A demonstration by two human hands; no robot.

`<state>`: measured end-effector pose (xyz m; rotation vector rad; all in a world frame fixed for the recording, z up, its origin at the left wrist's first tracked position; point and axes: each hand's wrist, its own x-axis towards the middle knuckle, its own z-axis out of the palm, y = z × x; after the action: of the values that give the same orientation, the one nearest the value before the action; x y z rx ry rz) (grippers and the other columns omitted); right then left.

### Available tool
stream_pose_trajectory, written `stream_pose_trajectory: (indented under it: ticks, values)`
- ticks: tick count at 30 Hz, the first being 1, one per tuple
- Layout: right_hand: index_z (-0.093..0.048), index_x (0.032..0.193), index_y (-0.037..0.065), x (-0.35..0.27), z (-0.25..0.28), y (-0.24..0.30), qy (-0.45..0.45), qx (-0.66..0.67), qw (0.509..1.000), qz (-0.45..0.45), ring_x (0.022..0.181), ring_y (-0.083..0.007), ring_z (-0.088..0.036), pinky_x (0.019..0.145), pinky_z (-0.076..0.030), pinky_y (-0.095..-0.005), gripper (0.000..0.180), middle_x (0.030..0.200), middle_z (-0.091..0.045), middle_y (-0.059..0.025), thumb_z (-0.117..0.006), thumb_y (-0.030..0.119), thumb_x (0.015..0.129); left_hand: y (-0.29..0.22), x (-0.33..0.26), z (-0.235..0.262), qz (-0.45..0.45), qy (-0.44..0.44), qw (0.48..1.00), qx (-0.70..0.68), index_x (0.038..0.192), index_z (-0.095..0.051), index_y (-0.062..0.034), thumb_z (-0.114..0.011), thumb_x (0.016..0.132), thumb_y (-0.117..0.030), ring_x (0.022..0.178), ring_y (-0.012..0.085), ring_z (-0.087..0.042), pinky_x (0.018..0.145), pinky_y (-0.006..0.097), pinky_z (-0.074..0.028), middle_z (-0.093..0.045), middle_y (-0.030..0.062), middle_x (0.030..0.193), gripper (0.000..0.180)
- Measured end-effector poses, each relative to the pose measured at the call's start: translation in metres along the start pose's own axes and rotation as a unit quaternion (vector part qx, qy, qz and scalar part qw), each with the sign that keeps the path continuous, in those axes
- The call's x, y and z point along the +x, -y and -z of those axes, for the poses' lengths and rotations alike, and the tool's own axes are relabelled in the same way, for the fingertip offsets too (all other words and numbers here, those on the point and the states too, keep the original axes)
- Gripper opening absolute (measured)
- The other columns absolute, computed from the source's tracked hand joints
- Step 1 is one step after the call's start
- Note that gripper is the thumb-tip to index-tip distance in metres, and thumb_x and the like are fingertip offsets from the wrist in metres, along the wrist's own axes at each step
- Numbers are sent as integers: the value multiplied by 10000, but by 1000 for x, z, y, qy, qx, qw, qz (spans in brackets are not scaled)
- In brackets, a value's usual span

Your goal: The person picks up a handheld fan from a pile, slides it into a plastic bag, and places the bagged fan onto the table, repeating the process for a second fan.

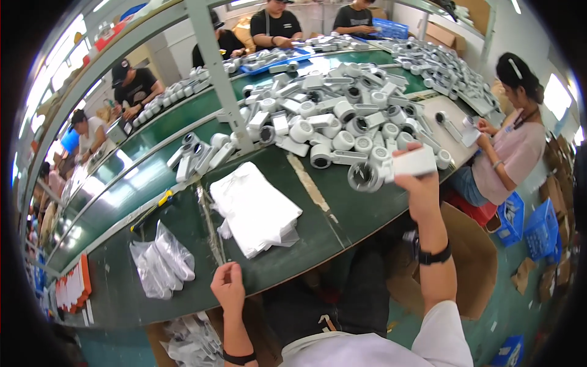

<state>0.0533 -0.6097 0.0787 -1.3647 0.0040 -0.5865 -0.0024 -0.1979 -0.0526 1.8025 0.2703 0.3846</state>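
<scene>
White handheld unit (411, 163), one item, held over the right part of the green worktop (269, 269), round head to the left, flat block end to the right.

Entries, left to right:
- Yellow-handled tool (164, 197), lying on the worktop.
- Clear-wrapped items (162, 263), nearer the edge.
- Stack of white sheets or bags (254, 208), lying flat; thin and limp by the look.
- Left hand (228, 285), at the front edge near the stack; grip with fingers bent, no item visible; whether fingertips meet, cannot tell.
- Pile of similar units (342, 119), behind the held one.
- Right hand (422, 191), grip clamped on the unit's block end, thumb below, fingers above.

Handling, judged: probably light, stiff plastic; smooth faces may slip. Open round head looks the more fragile part. Best hold: across the flat block, clear of the head.
</scene>
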Motion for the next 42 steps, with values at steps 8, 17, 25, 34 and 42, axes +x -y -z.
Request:
stream_pose_trajectory:
  ticks: [8, 17, 25, 34, 42]
  values:
    - [-450, 1244, 86, -109, -87, -32, 225, 295, 919, -131, 1076, -227, -606, 915, -496, -347, 653, 1199, -602, -176, -700, -115, 676, -75, -33, -59, -114, 306, 861, -390, 1507, -172, -147, -925, 614, -162, 1209, 287, -532, 842, 449, -570, -309, 222, 1503, 1168]
    - [-492, 1306, -33, -131, -60, -42, 461, 255, 785, -326, 1065, -291, -644, 841, -554, -385, 449, 1208, -616, -225, -621, 70, 888, -70, -1, 5, -155, 375, 854, -324, 1241, -563, 55, -924, 575, -152, 1089, 228, -594, 951, 354, -468, -607, 160, 1188, 785]
    - [-406, 1400, -33, -142, -57, -49, 473, 283, 735, -396, 612, -146, -594, 551, -486, -262, 578, 1021, -659, -182, -631, 106, 886, -81, 13, -20, -75, 440, 823, -351, 1318, -515, 15, -934, 530, -378, 1179, 236, -546, 981, 372, -444, -566, 137, 1285, 975]
    - [-361, 1367, 71, -143, -28, -61, 216, 364, 851, -310, 593, -319, -637, 482, -506, -374, 643, 992, -626, -242, -635, 20, 788, -93, 40, -66, -492, 264, 709, 431, 1066, -647, -122, -778, 706, -123, 1175, 315, -488, 1005, 454, -359, -601, 43, 1133, 383]
    - [-396, 1322, 67, -159, -27, -61, 191, 312, 873, -322, 660, -294, -638, 553, -524, -356, 625, 999, -628, -202, -645, -7, 754, -94, 50, -63, -471, 210, 810, 279, 844, -692, -73, -724, 790, -97, 903, 248, -604, 798, 358, -468, -627, 48, 766, 68]
